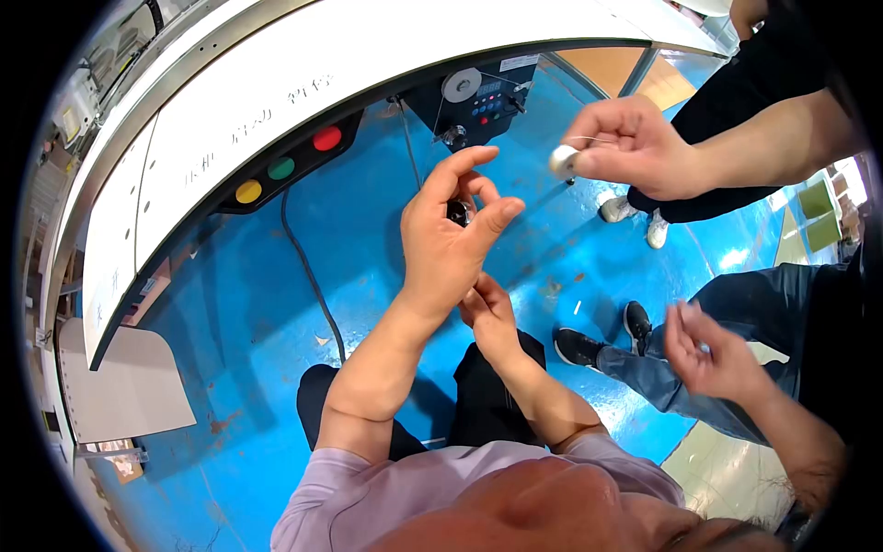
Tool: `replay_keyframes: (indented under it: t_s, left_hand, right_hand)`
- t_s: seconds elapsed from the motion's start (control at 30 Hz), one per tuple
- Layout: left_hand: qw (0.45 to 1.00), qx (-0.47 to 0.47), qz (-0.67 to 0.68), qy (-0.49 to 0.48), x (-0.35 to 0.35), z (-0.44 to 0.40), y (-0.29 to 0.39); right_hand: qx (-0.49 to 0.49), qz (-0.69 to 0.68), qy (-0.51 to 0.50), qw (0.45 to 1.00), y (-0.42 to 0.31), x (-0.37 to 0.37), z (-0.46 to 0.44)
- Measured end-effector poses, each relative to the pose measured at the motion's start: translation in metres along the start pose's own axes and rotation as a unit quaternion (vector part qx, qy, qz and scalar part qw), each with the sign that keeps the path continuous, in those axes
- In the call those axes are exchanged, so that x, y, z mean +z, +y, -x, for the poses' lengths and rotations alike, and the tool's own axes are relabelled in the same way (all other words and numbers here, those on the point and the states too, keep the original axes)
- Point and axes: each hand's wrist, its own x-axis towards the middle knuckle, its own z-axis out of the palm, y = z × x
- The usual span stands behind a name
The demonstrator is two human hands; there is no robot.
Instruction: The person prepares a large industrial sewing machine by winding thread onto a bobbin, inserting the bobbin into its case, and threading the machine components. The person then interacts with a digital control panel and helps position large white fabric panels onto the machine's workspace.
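Observation:
My left hand is raised in the middle of the view, its fingers curled around a small dark shiny round object; the thumb stands apart from the fingertips. Below it, partly behind the left wrist, my right hand has bent fingers drawn together, and what they hold, if anything, is hidden. To the right, a co-worker's hand pinches a white round spool with a thin thread running from it. That hand does not touch mine.
A white curved table spans the top, with red, green and yellow buttons under its edge. Beyond my hands is a black control box. Another co-worker's hand is at lower right. A cable crosses the blue floor.

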Motion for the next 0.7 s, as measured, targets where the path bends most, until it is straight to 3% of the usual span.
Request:
replay_keyframes:
  t_s: [0.53,0.7]
  left_hand:
    - [1.0,-0.02,-0.017,0.002,0.003,0.015,-0.001]
    - [1.0,-0.002,-0.027,-0.006,0.002,0.015,0.001]
  right_hand:
    - [-0.001,0.029,-0.012,0.999,0.022,-0.004,0.01]
    - [-0.048,0.04,-0.008,0.998,0.052,-0.009,0.005]
